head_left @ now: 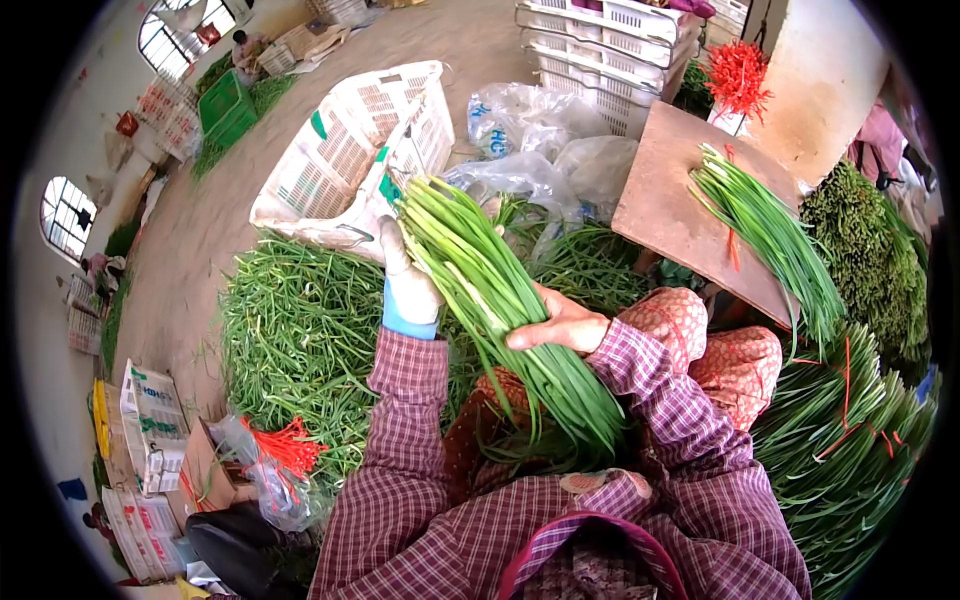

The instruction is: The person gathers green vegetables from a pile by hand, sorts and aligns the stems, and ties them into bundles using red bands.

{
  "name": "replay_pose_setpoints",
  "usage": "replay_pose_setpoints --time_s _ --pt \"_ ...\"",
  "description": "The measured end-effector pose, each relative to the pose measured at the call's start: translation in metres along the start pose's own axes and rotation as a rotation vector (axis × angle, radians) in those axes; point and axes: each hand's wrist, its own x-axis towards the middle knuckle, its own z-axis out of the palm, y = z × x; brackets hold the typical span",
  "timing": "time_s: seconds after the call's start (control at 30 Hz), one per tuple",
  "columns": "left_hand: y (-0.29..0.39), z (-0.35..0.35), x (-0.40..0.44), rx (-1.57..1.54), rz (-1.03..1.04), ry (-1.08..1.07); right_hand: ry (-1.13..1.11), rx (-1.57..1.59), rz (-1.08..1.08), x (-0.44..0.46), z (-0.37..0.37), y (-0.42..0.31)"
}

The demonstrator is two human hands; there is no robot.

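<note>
A thick bunch of garlic chives [500, 285] lies slantwise across my lap, pale stem ends up and to the left, green leaf tips down and to the right. My left hand [408, 278], in a white glove with a blue cuff, is closed around the stem end; some of its fingers are hidden behind the bunch. Bare, my right hand [562, 324] grips the middle of the bunch, thumb across the top and fingers out of sight beneath. On the brown board [665, 190] at my right lies another bunch of chives [765, 225] with a red tie.
Loose green leaves [300, 330] are heaped ahead and left. Behind them stands a white plastic crate [345, 150], beside clear plastic bags [545, 125]. Red ties [288, 447] lie at left; more red ties [738, 80] are by the pillar. Tied bunches [850, 450] are stacked at right.
</note>
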Motion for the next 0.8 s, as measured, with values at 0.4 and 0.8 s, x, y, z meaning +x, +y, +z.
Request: replay_pose_setpoints --time_s 0.4,0.8 --pt "0.003 0.005 0.000 -0.078 -0.028 -0.054 0.244 -0.195 -0.146 -0.004 -0.020 -0.048" --pt "0.001 0.021 0.002 0.109 0.027 0.062 0.508 -1.445 -0.434 0.011 -0.002 -0.097"
